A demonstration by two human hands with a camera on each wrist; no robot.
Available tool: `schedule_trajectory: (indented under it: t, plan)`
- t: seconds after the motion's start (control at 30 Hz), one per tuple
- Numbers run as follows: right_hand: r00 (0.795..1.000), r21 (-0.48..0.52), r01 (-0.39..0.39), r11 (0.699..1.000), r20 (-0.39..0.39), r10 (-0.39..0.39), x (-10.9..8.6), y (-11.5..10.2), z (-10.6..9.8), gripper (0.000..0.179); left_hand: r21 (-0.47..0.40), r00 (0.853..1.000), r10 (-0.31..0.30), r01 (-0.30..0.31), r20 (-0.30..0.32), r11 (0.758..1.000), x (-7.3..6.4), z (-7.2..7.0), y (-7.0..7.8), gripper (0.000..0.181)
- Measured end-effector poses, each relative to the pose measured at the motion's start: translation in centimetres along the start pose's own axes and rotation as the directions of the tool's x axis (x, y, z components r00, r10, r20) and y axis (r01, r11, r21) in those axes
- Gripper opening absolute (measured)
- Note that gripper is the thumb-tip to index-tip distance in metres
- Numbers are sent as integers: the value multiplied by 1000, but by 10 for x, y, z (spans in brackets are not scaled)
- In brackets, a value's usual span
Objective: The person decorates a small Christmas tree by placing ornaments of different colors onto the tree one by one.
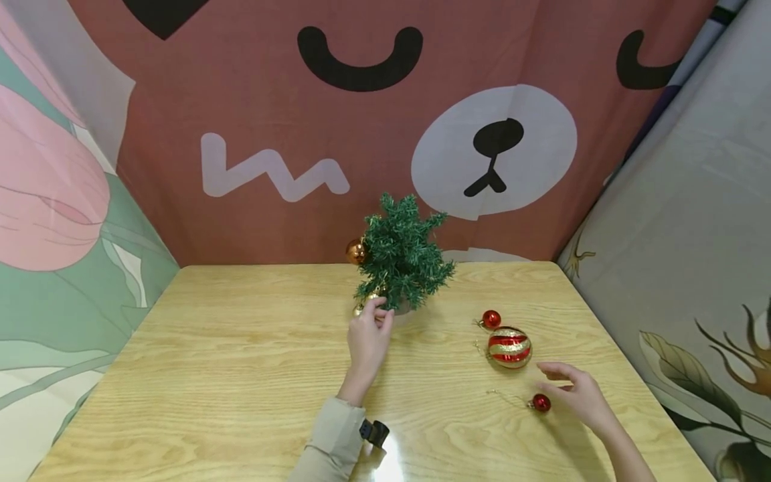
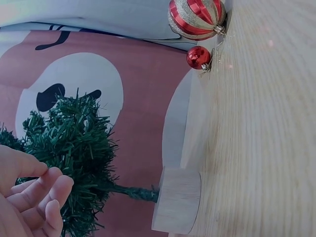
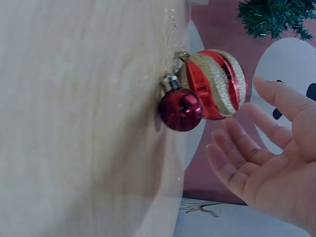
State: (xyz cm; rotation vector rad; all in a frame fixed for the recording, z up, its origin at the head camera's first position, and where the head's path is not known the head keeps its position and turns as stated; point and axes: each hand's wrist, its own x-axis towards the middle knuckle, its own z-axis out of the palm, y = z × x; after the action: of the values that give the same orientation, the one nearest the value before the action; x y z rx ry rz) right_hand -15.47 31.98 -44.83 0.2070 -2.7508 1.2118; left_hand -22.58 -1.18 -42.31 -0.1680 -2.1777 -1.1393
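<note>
A small green artificial Christmas tree [image 1: 402, 251] stands upright near the table's back edge, on a round pale wooden base [image 2: 177, 200]. A shiny copper-coloured bauble [image 1: 356, 252] hangs at its left side; lower down, gold baubles [image 1: 358, 310] are partly hidden behind my left hand [image 1: 369, 335]. That hand is at the lower left branches, fingers loosely bent, with nothing visible in them. My right hand [image 1: 578, 398] hovers, fingers spread, beside a small dark red bauble [image 1: 541, 402] with a gold string. Just beyond are a large red-and-gold striped bauble [image 1: 509, 347] and another small red bauble [image 1: 491, 319].
The wooden table [image 1: 241, 375] carries the tree and the loose baubles on its right half. Behind it hangs a reddish-brown cloth [image 1: 271, 227] with a cartoon face; patterned cloths border both sides. A small black device [image 1: 375, 433] sits at the left sleeve cuff.
</note>
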Motion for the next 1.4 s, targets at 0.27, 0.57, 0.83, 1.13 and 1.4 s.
schedule_trajectory:
  t: [0.27, 0.57, 0.83, 1.13, 1.4]
  plan:
    - [981, -10, -151, 989, 121, 151, -4, 7, 2, 44, 28, 1000, 21, -21, 5, 999, 0, 3, -3, 15]
    - [970, 32, -167, 985, 185, 159, -10, 14, 5, 46, 33, 1000, 14, -14, 1, 999, 0, 3, -4, 14]
    - [961, 23, -180, 983, 217, 171, -11, 18, 4, 48, 45, 1000, 17, -17, 7, 999, 0, 4, -4, 14]
    - [964, 26, -155, 988, 223, 146, -11, 22, 7, 36, 39, 1000, 6, -7, 21, 999, -1, 5, -4, 14]
    - [962, 10, -158, 987, 226, 152, -9, 21, 6, 29, 36, 1000, 0, -1, 15, 999, -2, 5, -4, 13]
